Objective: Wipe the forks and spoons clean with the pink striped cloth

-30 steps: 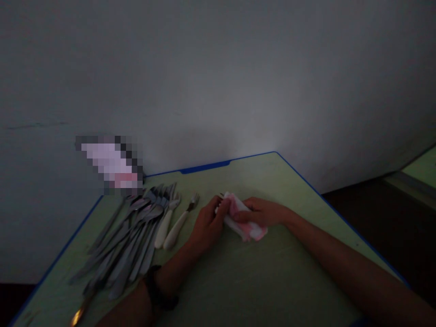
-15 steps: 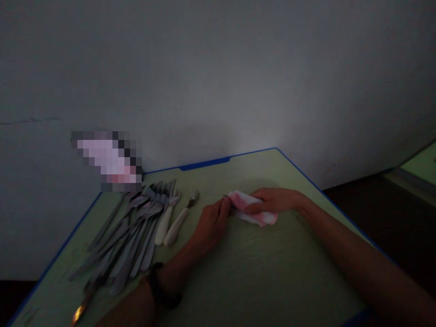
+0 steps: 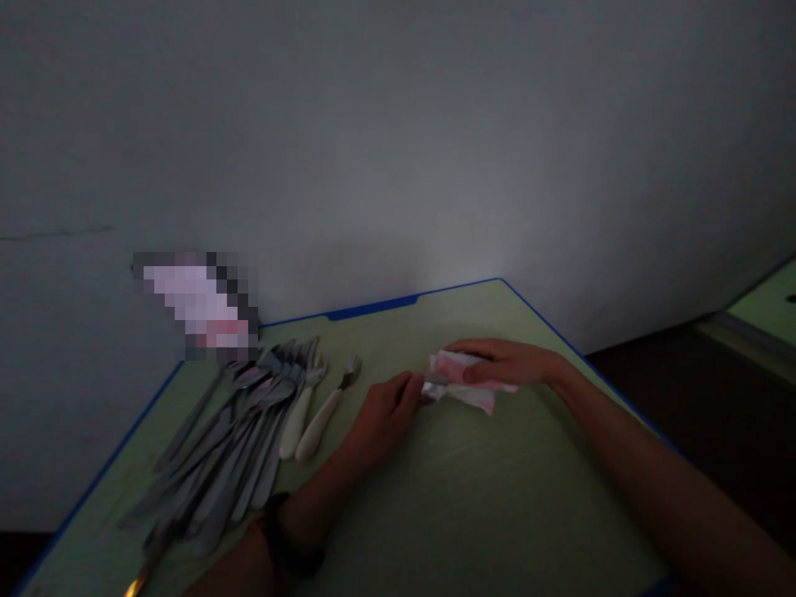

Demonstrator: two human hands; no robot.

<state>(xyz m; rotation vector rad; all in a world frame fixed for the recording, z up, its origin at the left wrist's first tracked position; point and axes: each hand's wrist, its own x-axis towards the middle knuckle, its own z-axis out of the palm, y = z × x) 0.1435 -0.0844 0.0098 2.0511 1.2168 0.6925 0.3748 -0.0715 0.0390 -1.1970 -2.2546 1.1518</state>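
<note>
My left hand, with a dark band on its wrist, is closed around a piece of metal cutlery. Only a short shiny part of it shows, so its kind is unclear. A pink and white cloth is gripped in my right hand and wraps the right end of that piece. Both hands are close together over the table. To the left of my left hand lie a fork with a white handle and a second white-handled fork. Beside them is a pile of metal spoons and other cutlery.
The light green table has a blue edge and stands against a grey wall. A phone-like object, blurred out by pixels, leans at the table's back left corner. A gold-coloured handle end lies at the front left.
My right hand and the cloth have shifted slightly right, away from my left hand. More shiny metal now shows between the hands. The whole view has tilted a little.
</note>
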